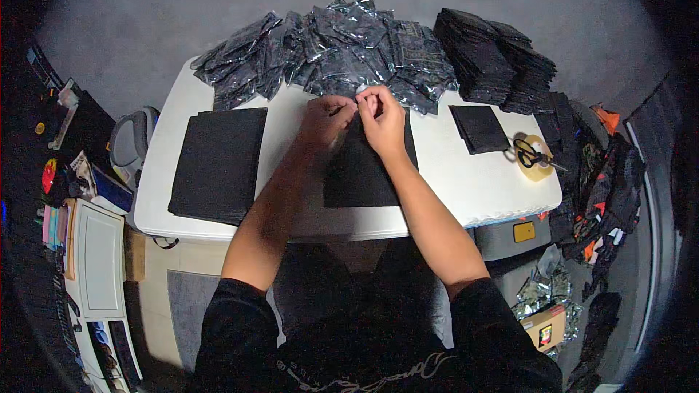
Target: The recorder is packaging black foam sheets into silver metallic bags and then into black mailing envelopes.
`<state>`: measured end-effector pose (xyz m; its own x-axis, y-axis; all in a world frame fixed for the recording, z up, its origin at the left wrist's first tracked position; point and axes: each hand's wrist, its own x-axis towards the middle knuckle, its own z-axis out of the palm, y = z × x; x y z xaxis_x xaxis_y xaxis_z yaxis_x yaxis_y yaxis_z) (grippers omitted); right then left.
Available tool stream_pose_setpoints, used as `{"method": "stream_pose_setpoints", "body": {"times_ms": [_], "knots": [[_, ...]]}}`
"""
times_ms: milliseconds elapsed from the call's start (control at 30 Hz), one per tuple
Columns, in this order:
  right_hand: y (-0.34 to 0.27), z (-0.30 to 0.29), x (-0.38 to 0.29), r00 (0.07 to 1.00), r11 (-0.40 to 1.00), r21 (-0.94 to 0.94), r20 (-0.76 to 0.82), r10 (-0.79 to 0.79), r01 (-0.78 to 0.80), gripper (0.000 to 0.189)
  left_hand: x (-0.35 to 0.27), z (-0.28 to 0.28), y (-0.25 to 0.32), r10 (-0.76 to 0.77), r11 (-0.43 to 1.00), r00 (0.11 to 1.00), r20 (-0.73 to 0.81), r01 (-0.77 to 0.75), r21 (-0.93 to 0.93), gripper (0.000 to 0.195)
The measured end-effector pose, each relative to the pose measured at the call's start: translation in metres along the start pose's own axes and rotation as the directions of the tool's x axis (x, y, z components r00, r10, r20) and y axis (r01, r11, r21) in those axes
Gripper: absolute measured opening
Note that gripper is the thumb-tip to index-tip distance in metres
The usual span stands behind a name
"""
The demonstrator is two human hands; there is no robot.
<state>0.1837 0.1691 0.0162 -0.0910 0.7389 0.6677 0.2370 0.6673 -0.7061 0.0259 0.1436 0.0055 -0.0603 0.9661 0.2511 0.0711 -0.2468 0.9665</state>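
My left hand [326, 118] and my right hand [384, 123] meet fingertip to fingertip over the middle of the white table [295, 158]. A small whitish item [361, 89] shows at the pinched fingers of my right hand; its kind is too small to tell. Whether my left fingers pinch anything is hidden. Beneath the hands lies a flat black fabric piece [360, 180], partly covered by my right forearm. To the left rests a neat stack of black fabric pieces [218, 164]. Just beyond my fingers spreads a heap of clear plastic packets [349, 38] with dark contents.
Tall stacks of folded black fabric [480, 54] stand at the table's far right. Nearer are a smaller folded black piece [479, 129] and black-handled scissors [528, 154] on a tape roll [538, 174]. A phone [524, 231] lies below the right edge, above a cardboard box [546, 327].
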Motion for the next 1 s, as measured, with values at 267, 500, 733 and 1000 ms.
{"method": "stream_pose_setpoints", "body": {"times_ms": [267, 500, 733, 1000], "knots": [[0.010, 0.001, -0.003, 0.933, 0.835, 0.422, 0.216, 0.288, -0.355, 0.009, -0.001, -0.003, -0.001, 0.058, 0.998, 0.998, -0.031, -0.058, 0.030, 0.020], [0.016, 0.000, -0.003, 0.946, 0.840, 0.450, 0.248, 0.209, -0.303, 0.012, -0.002, -0.007, 0.001, -0.023, 0.996, 0.998, -0.055, 0.018, -0.089, 0.018], [0.017, -0.003, -0.004, 0.954, 0.862, 0.424, 0.229, 0.196, -0.279, 0.013, -0.003, -0.003, 0.005, -0.051, 0.993, 0.997, -0.053, 0.046, -0.106, 0.019], [0.016, -0.003, -0.003, 0.953, 0.869, 0.409, 0.232, 0.198, -0.280, 0.016, -0.002, -0.005, 0.005, -0.031, 0.997, 0.997, -0.066, 0.027, -0.070, 0.020]]}}
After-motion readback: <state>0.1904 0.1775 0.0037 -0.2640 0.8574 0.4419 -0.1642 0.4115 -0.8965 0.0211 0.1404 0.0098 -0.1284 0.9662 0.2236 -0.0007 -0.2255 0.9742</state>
